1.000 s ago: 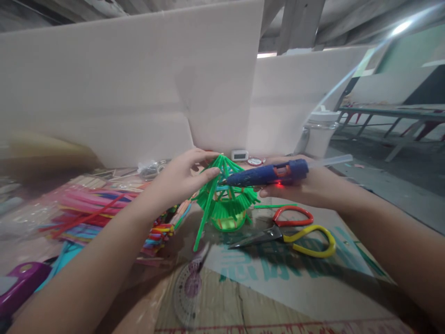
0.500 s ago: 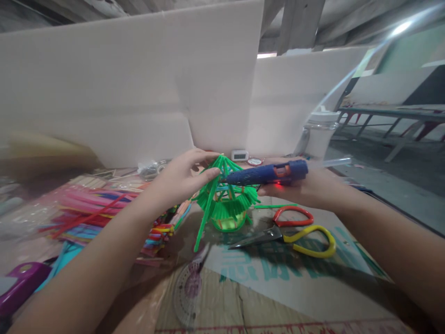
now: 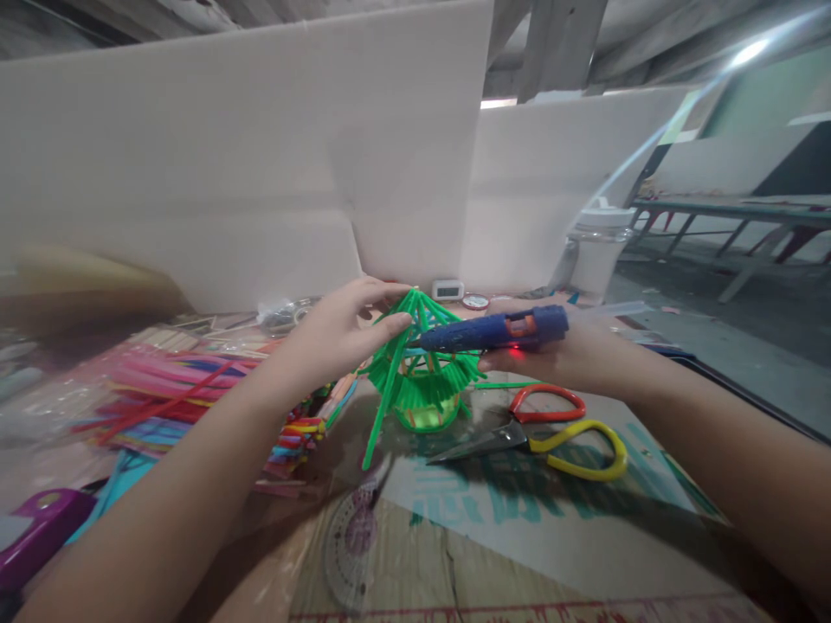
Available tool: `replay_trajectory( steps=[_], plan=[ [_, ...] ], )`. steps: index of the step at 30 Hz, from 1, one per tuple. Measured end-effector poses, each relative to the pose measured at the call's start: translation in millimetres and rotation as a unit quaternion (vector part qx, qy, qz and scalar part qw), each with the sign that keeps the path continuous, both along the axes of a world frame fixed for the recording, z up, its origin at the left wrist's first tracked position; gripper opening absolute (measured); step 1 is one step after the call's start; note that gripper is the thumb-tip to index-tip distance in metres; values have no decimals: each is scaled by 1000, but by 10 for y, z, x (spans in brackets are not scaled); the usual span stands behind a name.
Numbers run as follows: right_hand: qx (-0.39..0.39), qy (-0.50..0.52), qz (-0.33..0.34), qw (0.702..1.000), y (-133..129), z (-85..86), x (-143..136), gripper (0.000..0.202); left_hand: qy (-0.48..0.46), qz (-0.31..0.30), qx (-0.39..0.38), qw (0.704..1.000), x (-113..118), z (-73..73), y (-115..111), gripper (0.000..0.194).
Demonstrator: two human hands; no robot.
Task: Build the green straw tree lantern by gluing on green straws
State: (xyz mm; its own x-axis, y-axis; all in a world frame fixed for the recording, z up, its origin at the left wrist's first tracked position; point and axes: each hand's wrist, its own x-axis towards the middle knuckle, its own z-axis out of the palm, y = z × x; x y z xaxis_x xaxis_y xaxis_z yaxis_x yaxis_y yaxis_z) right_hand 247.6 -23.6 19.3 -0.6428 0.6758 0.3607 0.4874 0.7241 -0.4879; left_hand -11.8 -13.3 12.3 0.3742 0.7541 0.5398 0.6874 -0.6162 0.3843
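A green pipe-cleaner model (image 3: pixel 425 389) with a pointed, fringed roof stands on the table in front of me. At its peak, the thumb and fingers of my left hand (image 3: pixel 354 324) pinch a long green pipe cleaner (image 3: pixel 380 415) that slants down the near side. My right hand (image 3: pixel 551 346) grips a blue hot glue gun (image 3: pixel 486 331) with a red light glowing beneath it. The nozzle points left, at the slanting pipe cleaner; whether it touches is hard to tell. A clear glue stick (image 3: pixel 616 309) sticks out of the back.
Scissors (image 3: pixel 519 437) with red and yellow handles lie at the near right. Bundles of coloured pipe cleaners (image 3: pixel 175 381) lie left, near a purple tool (image 3: pixel 42 528). A clear protractor (image 3: pixel 351 541) lies in front. A small digital display (image 3: pixel 447 290) and a bottle (image 3: pixel 594 255) stand behind.
My right hand has shifted the glue gun slightly left and down, its nozzle now lower along the slanting pipe cleaner. My left hand and the model look unmoved.
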Motion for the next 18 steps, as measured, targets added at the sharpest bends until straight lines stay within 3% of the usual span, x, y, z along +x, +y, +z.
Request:
replay_trajectory(
  steps=[18],
  plan=[
    [26, 42, -28, 998, 88, -89, 24, 40, -10, -4, -11, 1000, -19, -10, 12, 36]
  ],
)
